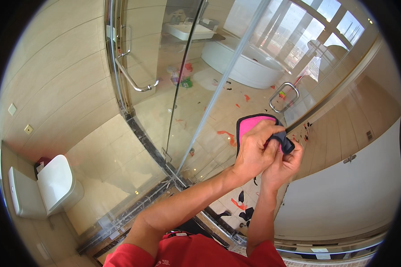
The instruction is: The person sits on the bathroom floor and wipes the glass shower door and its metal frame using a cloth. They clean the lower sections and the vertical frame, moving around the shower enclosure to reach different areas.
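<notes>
Both hands are raised close together in front of the glass, holding one pink cloth [250,125] with black edging. My left hand [255,148] pinches the cloth near its upper right, and its fingers curl over the fabric. Beside it, slightly lower and to the right, my right hand [284,163] grips the folded corner, where a dark grey side shows. The cloth's pink body hangs out to the left, behind my left hand. Part of the folded section is hidden by my fingers.
Glass panels with metal handles [136,87] [284,97] surround me. Orange and black scraps [239,204] litter the tiled floor. A white toilet [58,187] stands at left. A bathtub [242,66] and a washbasin [188,32] are beyond the glass; a white panel [341,200] is at right.
</notes>
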The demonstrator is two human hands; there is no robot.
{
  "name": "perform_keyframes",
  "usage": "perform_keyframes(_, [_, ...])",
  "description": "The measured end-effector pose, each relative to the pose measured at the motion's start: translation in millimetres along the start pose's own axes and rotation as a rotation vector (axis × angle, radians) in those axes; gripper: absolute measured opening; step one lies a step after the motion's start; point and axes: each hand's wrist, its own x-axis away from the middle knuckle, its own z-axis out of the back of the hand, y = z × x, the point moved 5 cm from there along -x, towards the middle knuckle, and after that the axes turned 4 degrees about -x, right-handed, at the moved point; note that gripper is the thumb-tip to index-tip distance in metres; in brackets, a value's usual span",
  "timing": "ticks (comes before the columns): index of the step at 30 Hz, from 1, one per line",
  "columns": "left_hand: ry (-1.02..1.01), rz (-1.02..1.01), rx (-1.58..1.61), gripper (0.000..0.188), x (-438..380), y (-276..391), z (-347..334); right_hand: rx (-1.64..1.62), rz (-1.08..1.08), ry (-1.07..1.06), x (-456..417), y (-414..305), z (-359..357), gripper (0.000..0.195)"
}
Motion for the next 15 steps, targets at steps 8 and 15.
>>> perform_keyframes(8, [-0.053,0.222,-0.183,0.033,84.6,-72.8,21.3,0.124,-0.223,-0.123,74.8,71.1,24.6,0.023])
perform_keyframes(15, [-0.106,0.532,-0.268,0.030,153.5,-148.5,41.8,0.250,-0.341,-0.216,140.8,136.7,39.5,0.015])
